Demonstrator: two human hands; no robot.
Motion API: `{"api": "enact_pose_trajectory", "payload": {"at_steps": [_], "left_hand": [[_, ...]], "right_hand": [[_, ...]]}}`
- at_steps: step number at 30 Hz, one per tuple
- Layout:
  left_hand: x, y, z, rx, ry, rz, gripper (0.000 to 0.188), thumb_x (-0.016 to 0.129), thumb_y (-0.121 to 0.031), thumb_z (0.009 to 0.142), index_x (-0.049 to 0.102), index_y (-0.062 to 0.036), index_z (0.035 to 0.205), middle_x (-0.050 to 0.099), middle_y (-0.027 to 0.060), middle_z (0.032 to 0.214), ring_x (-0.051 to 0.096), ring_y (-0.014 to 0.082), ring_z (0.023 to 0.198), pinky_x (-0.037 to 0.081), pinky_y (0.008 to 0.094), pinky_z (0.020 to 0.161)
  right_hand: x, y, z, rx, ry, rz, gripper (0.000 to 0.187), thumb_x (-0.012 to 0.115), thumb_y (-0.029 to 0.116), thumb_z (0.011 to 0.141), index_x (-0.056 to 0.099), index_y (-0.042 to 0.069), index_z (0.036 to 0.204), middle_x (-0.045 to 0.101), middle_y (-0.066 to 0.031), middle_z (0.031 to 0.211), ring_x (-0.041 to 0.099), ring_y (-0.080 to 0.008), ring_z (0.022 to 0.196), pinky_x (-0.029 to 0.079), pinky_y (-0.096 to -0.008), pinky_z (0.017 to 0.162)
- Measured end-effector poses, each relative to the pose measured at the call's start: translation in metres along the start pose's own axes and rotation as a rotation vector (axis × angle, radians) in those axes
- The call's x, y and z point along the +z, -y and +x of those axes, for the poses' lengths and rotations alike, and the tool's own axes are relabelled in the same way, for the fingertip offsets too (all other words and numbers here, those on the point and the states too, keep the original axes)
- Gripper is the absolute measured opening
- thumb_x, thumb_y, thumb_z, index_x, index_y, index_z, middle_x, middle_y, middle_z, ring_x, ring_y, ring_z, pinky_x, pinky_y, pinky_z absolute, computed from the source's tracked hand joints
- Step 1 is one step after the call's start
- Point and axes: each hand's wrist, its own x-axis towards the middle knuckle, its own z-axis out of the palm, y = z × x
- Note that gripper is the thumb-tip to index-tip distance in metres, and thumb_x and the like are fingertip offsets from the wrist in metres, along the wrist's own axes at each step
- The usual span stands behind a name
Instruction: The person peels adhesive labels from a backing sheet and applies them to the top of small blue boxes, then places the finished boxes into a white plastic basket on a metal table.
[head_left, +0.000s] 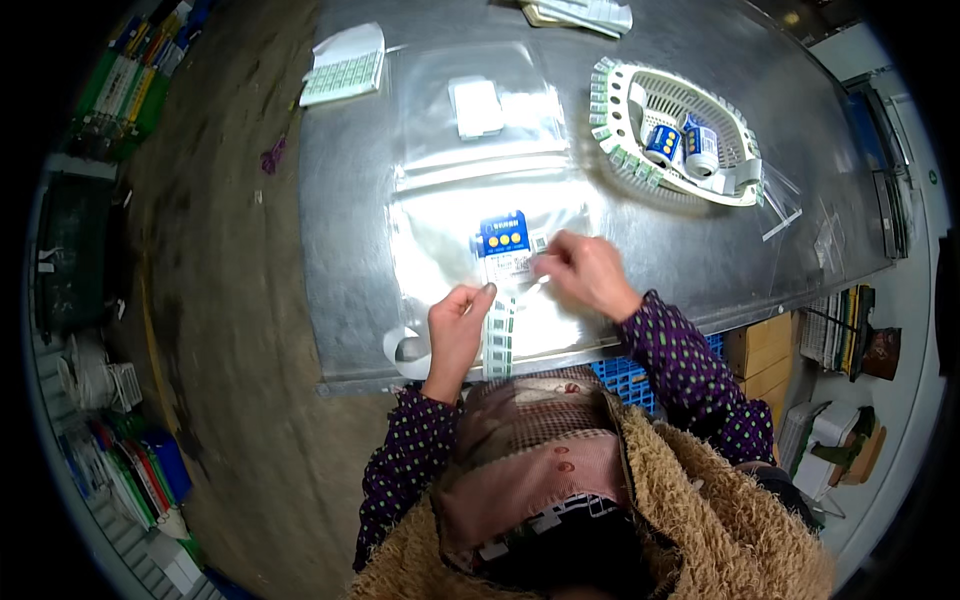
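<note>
My left hand (458,325) is closed in a pinch at the top of a strip of small green-and-white labels (499,340), which runs down over the table's front edge. A curl of white backing strip (408,352) lies beside that wrist. My right hand (590,272) is bent over the table with its fingertips pinched together, slightly blurred; what they hold, if anything, cannot be made out. A small square code label (540,243) shows beside its fingers. Between the hands and just beyond them, a blue-and-white printed package label (505,240) lies on clear plastic bags (430,245).
A white plastic basket (680,190) at the right holds two blue-and-white rolls (700,150); small labels line its rim. Label sheets (345,75) lie far left, white cards (476,107) beyond the bags. Purple scissors (273,155) are at the left. A blue crate (625,383) stands below the edge.
</note>
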Motion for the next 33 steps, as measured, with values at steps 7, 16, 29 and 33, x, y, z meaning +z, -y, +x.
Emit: {"api": "enact_pose_trajectory", "payload": {"at_steps": [7, 16, 29, 33], "left_hand": [[0.000, -0.004, -0.002, 0.354, 0.106, 0.097, 0.011, 0.065, -0.008, 0.090, 0.066, 0.0026, 0.086, 0.065, 0.0003, 0.074, 0.056, 0.0032, 0.065, 0.045, 0.0187, 0.059], [0.008, -0.008, -0.015, -0.052, -0.010, -0.199, 0.012, 0.068, -0.008, 0.089, 0.065, 0.0034, 0.086, 0.068, 0.0030, 0.078, 0.058, 0.0039, 0.066, 0.046, 0.0181, 0.059], [-0.004, -0.023, -0.012, 0.550, 0.143, 0.463, 0.010, 0.071, -0.007, 0.084, 0.068, -0.0007, 0.091, 0.068, 0.0052, 0.085, 0.061, 0.0133, 0.086, 0.049, 0.0285, 0.076], [0.004, -0.029, -0.022, 0.030, 0.151, 0.025, 0.012, 0.067, -0.007, 0.089, 0.065, 0.0055, 0.089, 0.067, 0.0030, 0.075, 0.057, 0.0031, 0.062, 0.045, 0.0164, 0.054]], "right_hand": [[0.014, 0.023, -0.024, -0.205, 0.177, 0.361, 0.018, 0.073, 0.010, 0.082, 0.068, 0.000, 0.095, 0.062, -0.0048, 0.070, 0.054, -0.0107, 0.059, 0.046, -0.0271, 0.057], [0.015, 0.009, -0.033, -0.141, -0.131, 0.611, 0.017, 0.071, 0.002, 0.081, 0.066, 0.001, 0.097, 0.066, -0.0032, 0.080, 0.062, -0.0086, 0.071, 0.050, -0.0217, 0.065], [0.021, 0.013, -0.041, -0.226, -0.006, 0.656, 0.041, 0.068, -0.003, 0.081, 0.051, 0.003, 0.118, 0.066, -0.0072, 0.086, 0.065, -0.0132, 0.076, 0.053, -0.0240, 0.068], [0.020, 0.014, -0.047, -0.371, -0.189, 0.427, 0.038, 0.068, -0.002, 0.082, 0.055, 0.003, 0.117, 0.067, -0.0077, 0.085, 0.065, -0.0143, 0.075, 0.052, -0.0248, 0.068]]}}
